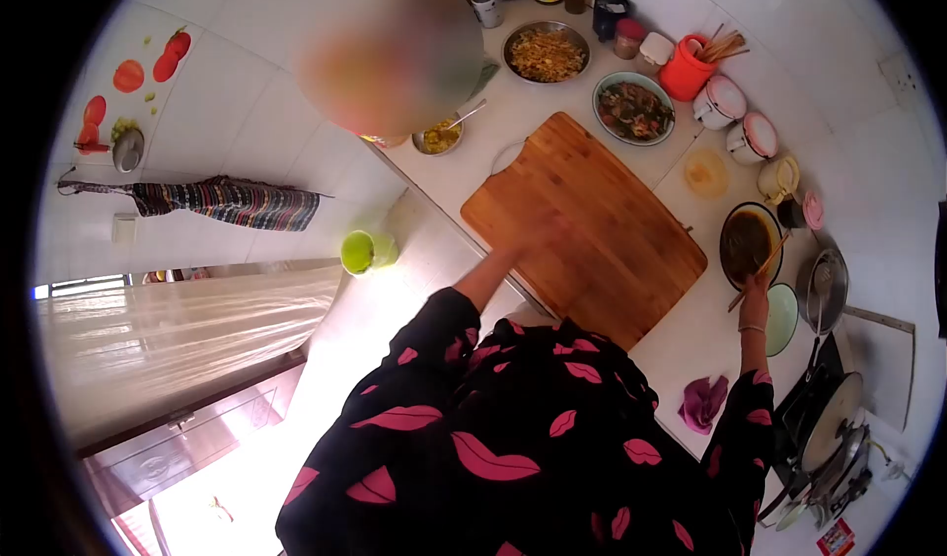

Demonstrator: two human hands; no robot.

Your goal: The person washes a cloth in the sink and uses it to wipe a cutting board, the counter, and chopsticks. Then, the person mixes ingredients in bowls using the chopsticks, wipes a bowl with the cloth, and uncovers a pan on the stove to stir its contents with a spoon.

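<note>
Kitchen corner, tiled walls; pale tabletop [671,344] running along them. From the left: one striped cloth [227,204] hangs on the wall, one green bin [370,252] below it. One small bowl [434,152] of yellow food stands by the tabletop's edge, a spoon in it. Your left hand [554,238] is over one wooden cutting board [631,250]; it is motion-blurred, so you cannot tell whether its fingers are apart or together. Behind the board: one metal bowl [546,82] and one patterned dish [636,143], both filled with food. Further right, two mugs [728,99] with pink-edged lids; one purple cloth [702,404] lies nearer you. One dark-rimmed bowl [722,250] of brown liquid sits right of the board. Your right hand [755,295] is closed on chopsticks [775,252] (count unclear) lying across it. One green bowl [784,324] is just beside. Progress, judged: three food portions look prepared; the brown mixture appears unfinished, utensil in hand.
</note>
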